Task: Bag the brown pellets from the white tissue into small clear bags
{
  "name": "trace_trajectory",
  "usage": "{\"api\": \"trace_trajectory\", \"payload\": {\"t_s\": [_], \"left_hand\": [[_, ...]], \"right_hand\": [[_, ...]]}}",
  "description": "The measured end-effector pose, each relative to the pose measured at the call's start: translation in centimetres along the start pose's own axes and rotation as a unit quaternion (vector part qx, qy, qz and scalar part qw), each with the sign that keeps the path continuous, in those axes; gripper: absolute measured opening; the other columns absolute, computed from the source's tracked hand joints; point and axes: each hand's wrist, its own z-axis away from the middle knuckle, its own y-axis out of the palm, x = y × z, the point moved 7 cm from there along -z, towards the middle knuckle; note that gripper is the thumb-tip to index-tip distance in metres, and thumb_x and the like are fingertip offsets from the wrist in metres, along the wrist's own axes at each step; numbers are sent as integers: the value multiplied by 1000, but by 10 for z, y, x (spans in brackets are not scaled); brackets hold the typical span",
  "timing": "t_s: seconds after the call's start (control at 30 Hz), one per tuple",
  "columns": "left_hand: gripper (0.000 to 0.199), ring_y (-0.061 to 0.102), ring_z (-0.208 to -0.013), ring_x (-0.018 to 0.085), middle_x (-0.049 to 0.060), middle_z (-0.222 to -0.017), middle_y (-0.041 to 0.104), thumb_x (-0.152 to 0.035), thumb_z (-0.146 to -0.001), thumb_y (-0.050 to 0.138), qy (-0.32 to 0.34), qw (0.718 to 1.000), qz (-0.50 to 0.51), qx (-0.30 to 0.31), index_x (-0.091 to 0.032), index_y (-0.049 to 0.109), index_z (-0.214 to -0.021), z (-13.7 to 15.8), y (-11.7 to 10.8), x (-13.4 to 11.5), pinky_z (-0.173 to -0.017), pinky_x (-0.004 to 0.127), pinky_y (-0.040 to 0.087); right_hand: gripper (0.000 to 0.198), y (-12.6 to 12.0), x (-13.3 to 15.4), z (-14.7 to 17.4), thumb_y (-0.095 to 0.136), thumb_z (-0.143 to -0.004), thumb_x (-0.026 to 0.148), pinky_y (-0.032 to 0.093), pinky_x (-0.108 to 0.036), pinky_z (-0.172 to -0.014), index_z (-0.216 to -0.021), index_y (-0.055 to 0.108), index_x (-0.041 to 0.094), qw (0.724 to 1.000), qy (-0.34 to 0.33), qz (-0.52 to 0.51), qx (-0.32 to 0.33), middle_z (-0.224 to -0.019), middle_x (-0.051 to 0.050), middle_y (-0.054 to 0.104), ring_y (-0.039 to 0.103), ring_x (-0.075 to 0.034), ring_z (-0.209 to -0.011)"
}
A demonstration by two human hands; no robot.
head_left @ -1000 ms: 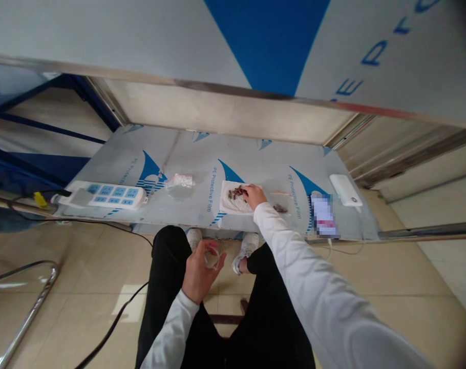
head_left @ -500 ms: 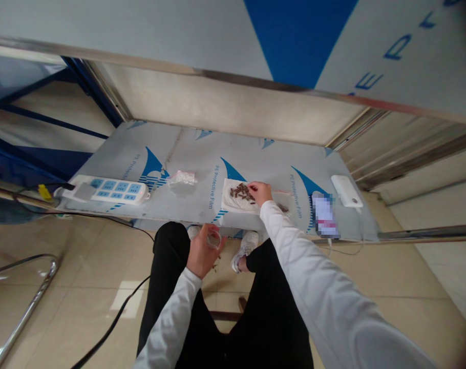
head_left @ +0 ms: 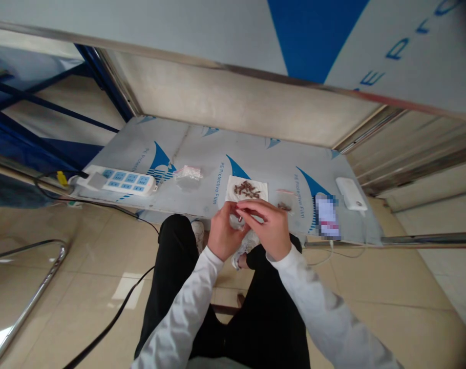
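Observation:
My left hand (head_left: 224,233) is curled around a small clear plastic bag (head_left: 239,219), its mouth partly hidden by fingers. My right hand (head_left: 269,225) meets it from the right, thumb and fingertips pinched together at the bag's opening. Whatever those fingertips hold is covered. Just beyond both hands, a white cloth-like sheet (head_left: 231,190) lies on the bench, with a loose heap of small brown elongated pieces (head_left: 247,189) on it. Right of the sheet lies another clear bag (head_left: 285,201) with some dark pieces inside.
A film-covered metal bench (head_left: 202,154) carries a white power strip (head_left: 127,182), a pile of clear bags (head_left: 187,175), a phone (head_left: 327,216) and a white power bank (head_left: 351,193) with a cable. An upper shelf (head_left: 179,31) overhangs the back. Black cable (head_left: 106,320) crosses the floor.
My right hand has left the brown pieces and come back toward me to the bag. My left hand has risen and moved right to meet it. The view has shifted slightly.

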Motion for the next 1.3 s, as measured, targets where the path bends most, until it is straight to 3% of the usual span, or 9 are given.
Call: {"api": "trace_trajectory", "payload": {"t_s": [0.23, 0.4, 0.7, 0.87, 0.93, 1.03, 1.1, 1.17, 1.3], "left_hand": [[23, 65, -73, 20, 2, -79, 67, -11, -68, 57, -16, 1000, -6, -5, -21, 50, -87, 10, -8, -11, -66, 28, 46], [23, 65, -73, 20, 1, -79, 68, -10, -68, 57, -8, 1000, -4, 1, -21, 50, -86, 14, -7, -13, -66, 27, 45], [20, 63, -70, 20, 2, -73, 64, -8, -65, 55, 24, 999, -27, -14, -21, 48, -79, 16, -7, -16, -62, 27, 44], [19, 62, -66, 18, 0, -71, 63, -12, -66, 59, 12, 999, -34, -10, -21, 47, -78, 18, -7, -7, -61, 26, 44], [18, 62, -67, 17, -1, -72, 64, -17, -70, 62, 3, 1000, -27, -9, -21, 49, -82, 19, -7, 0, -64, 26, 45], [21, 62, -66, 15, -3, -70, 63, -23, -73, 65, -15, 999, -24, -15, -21, 51, -88, 21, -8, 11, -67, 26, 46], [22, 62, -65, 14, -4, -69, 63, -26, -74, 66, -22, 999, -26, -12, -21, 51, -89, 22, -6, 17, -67, 26, 46], [23, 63, -65, 14, -5, -68, 63, -27, -74, 67, -24, 999, -31, -7, -22, 51, -89, 22, -4, 21, -67, 25, 46], [22, 63, -64, 14, -5, -68, 63, -28, -74, 67, -31, 998, -47, -7, -21, 51, -88, 21, -5, 27, -65, 25, 46]], "right_hand": [[25, 8, 34, 19, 52, -91, 19, 54, -29, -91, -106, 69, 29, 978, -144, 133, 72, -110, -1, 68, 65, -16, -99], [20, 7, 36, 24, 54, -90, 21, 57, -28, -80, -103, 70, 25, 972, -147, 162, 82, -105, -5, 64, 67, -16, -90], [40, 11, 37, 24, 55, -90, 17, 54, -34, -90, -129, 53, 24, 964, -136, 183, 140, -106, -6, 68, 66, -19, -94], [37, 9, 37, 27, 56, -89, 20, 52, -34, -90, -126, 54, 24, 969, -138, 155, 135, -106, -6, 65, 61, -19, -99], [27, -1, 15, 20, 55, -89, 20, 52, -32, -88, -115, 60, 23, 979, -114, 144, 93, -106, -6, 65, 61, -18, -97], [18, -21, -55, 0, 56, -86, 18, 53, -30, -77, -102, 64, 19, 979, -26, 201, 7, -96, -5, 65, 62, -15, -76], [24, -25, -114, -15, 62, -79, 16, 54, -30, -71, -102, 65, 16, 956, 55, 288, 22, -95, -7, 64, 62, -15, -72], [25, -23, -157, -28, 67, -73, 14, 53, -32, -75, -98, 66, 15, 945, 76, 316, 40, -95, -8, 64, 62, -17, -77], [20, -12, -196, -40, 66, -71, 10, 48, -34, -87, -90, 68, 15, 932, 84, 344, 75, -94, -9, 65, 61, -21, -90]]}}
